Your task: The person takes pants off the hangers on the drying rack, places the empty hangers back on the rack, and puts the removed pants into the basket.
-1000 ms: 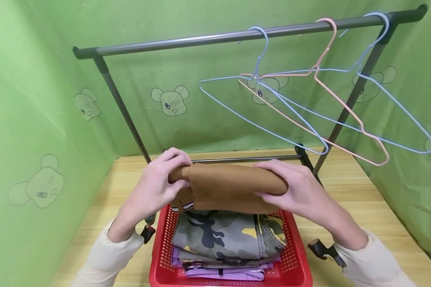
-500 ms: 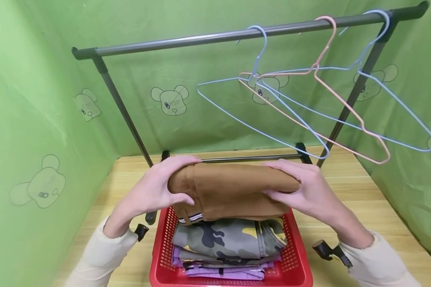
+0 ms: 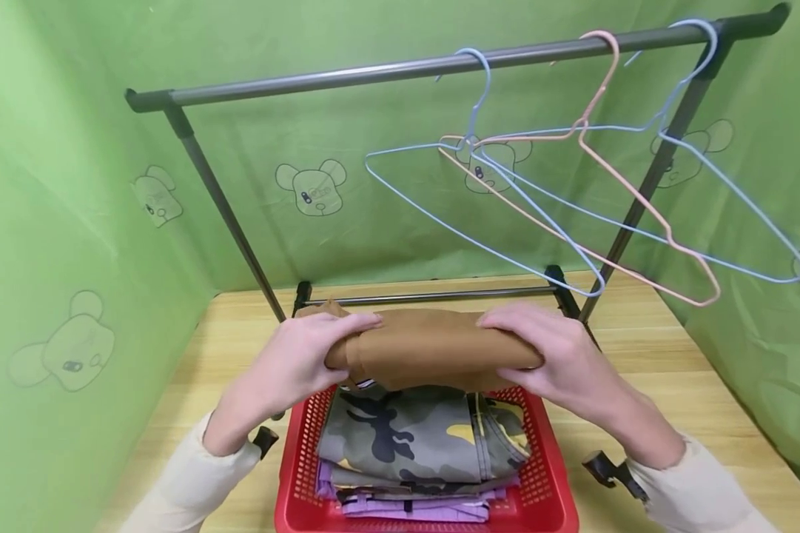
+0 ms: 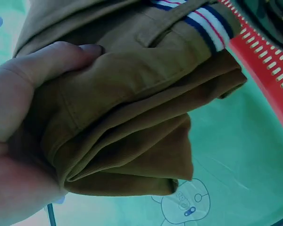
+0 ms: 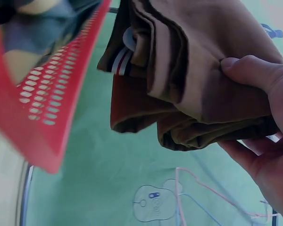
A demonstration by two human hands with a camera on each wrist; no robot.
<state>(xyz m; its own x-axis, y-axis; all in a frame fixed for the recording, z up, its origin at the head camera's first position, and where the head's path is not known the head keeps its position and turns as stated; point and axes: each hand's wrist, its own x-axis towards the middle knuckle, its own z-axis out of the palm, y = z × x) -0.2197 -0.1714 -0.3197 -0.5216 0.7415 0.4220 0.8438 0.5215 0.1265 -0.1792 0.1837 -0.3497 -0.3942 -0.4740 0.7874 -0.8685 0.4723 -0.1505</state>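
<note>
A folded pair of brown pants (image 3: 433, 352) is held above the back of a red plastic basket (image 3: 559, 485). My left hand (image 3: 303, 355) grips one end; its thumb presses near a belt loop in the left wrist view, where the waistband (image 4: 217, 35) shows white, navy and red stripes. My right hand (image 3: 562, 359) pinches the other end, thumb on one face and fingers on the opposite side in the right wrist view. Folded layers of the pants (image 5: 212, 70) hang between. Below lie a folded camouflage garment (image 3: 413, 433) and purple cloth (image 3: 433, 509) in the basket.
Behind the basket stands a dark metal clothes rack (image 3: 346, 78). From its rail, toward the right, hang a blue hanger (image 3: 486, 81), a pink hanger (image 3: 599, 92) and another blue hanger (image 3: 713, 170). Green cloth walls surround the wooden table (image 3: 666, 385).
The pants came down and tipped toward me, then rose slightly and tilted back, so their striped waistband is mostly hidden in the head view. Both hands stay on them; the left grip shifted.
</note>
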